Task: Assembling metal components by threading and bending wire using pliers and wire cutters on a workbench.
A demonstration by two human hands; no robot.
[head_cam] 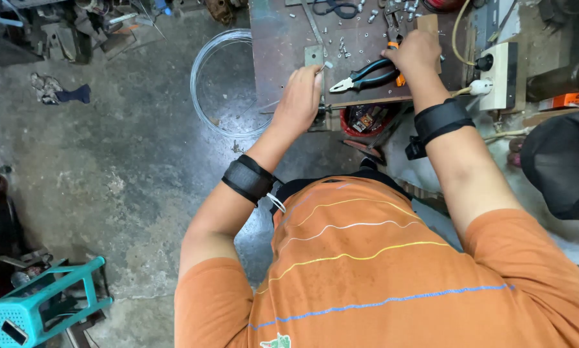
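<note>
head | pliers (365, 76) between hands | left hand (300, 96) pinches small part | right hand (417, 53) grips orange tool

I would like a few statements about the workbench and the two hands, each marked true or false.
1. Blue-handled pliers lie on the workbench between the hands. True.
2. The left hand holds a hammer. False: its fingers pinch a small metal piece.
3. A coil of wire lies on the floor left of the bench. True.
4. The right hand rests on the teal stool. False: it is on the bench, at an orange-handled tool.
5. Both wrists are bare. False: each wears a black band.
</note>
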